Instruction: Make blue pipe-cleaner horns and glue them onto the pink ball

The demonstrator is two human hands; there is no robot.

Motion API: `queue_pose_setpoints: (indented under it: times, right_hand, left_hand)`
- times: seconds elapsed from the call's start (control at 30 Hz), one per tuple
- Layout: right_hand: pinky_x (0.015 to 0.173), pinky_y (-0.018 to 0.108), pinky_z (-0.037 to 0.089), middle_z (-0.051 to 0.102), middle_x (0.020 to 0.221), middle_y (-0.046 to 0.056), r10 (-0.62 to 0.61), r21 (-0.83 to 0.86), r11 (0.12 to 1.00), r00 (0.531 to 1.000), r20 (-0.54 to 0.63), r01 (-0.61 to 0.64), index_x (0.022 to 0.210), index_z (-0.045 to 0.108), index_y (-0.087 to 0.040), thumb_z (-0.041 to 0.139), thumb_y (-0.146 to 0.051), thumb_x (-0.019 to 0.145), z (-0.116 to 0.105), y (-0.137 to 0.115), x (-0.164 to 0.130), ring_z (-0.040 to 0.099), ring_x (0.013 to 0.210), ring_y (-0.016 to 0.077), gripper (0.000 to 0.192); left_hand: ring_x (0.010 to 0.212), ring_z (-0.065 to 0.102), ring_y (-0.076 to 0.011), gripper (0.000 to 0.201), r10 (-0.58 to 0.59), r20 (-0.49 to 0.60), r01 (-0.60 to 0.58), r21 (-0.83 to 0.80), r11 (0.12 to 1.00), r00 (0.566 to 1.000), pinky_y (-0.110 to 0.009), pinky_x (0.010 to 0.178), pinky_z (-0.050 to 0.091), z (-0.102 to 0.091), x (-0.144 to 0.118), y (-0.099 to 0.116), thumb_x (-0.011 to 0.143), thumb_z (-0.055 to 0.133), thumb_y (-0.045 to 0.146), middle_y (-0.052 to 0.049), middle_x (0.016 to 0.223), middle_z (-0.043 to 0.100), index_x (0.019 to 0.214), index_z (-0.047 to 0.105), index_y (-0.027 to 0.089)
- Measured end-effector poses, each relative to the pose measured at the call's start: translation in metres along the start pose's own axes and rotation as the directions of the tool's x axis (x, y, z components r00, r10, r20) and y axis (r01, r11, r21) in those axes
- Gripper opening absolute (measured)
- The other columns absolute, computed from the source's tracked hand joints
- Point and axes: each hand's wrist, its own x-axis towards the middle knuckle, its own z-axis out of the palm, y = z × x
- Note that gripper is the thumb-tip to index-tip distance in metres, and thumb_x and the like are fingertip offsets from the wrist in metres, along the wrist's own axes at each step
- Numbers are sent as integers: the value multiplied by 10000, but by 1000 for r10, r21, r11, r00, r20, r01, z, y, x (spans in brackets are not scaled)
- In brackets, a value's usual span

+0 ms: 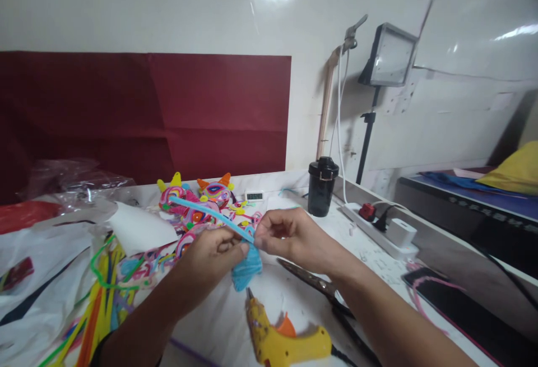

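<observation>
Left hand (216, 252) and right hand (286, 238) pinch the blue pipe cleaner (210, 213) and its wound bundle (247, 269) between them. Risk: a loose pinch could unwind the bundle; glue gun (281, 339) nozzle lies just below.

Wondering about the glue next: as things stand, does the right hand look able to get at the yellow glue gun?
Probably yes. The glue gun lies on the table just below the right hand, with nothing between them. But that hand is pinching the blue pipe cleaner together with the left hand, so it isn't free.
</observation>
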Motion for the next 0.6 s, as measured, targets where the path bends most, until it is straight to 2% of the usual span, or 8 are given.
queue_pose_setpoints:
  times: [0.13, 0.3, 0.47, 0.6]
  right_hand:
    - [495, 203, 318, 523, 583, -32, 46, 114, 992, 999, -2, -45, 701, 594, -124, 673, -195, 714, 2, 6, 4, 422, 519, 68, 106]
    - [511, 212, 348, 515, 587, -44, 60, 187, 981, 998, -29, -54, 730, 587, -132, 773, -261, 643, 4, 8, 6, 433, 526, 71, 243]
    - [504, 214, 344, 494, 567, -49, 89, 181, 980, 996, -3, -87, 743, 606, -127, 770, -347, 658, 3, 10, 6, 417, 511, 65, 287]
    - [502, 213, 347, 505, 574, -43, 77, 154, 985, 997, -22, -73, 723, 609, -131, 755, -380, 678, 3, 10, 5, 426, 514, 66, 293]
  left_hand:
    - [505, 353, -92, 241, 21, -8, -21, 59, 998, 1000, -206, 456, 259, -1, 1, -4, 812, 527, 360, 68, 551, 374, 650, 513, 182]
    - [504, 339, -91, 256, 38, -18, -35, 138, 990, 999, -210, 464, 252, -2, 2, -7, 819, 513, 355, 75, 550, 341, 631, 469, 188]
    - [503, 343, -86, 255, 25, -11, -24, 87, 996, 1000, -207, 464, 259, -1, 2, -4, 796, 533, 343, 77, 540, 353, 607, 470, 184]
    - [501, 390, -90, 198, -9, -18, 9, -19, 1000, 1000, -205, 463, 289, -1, 1, 0, 768, 570, 327, 65, 543, 442, 647, 554, 172]
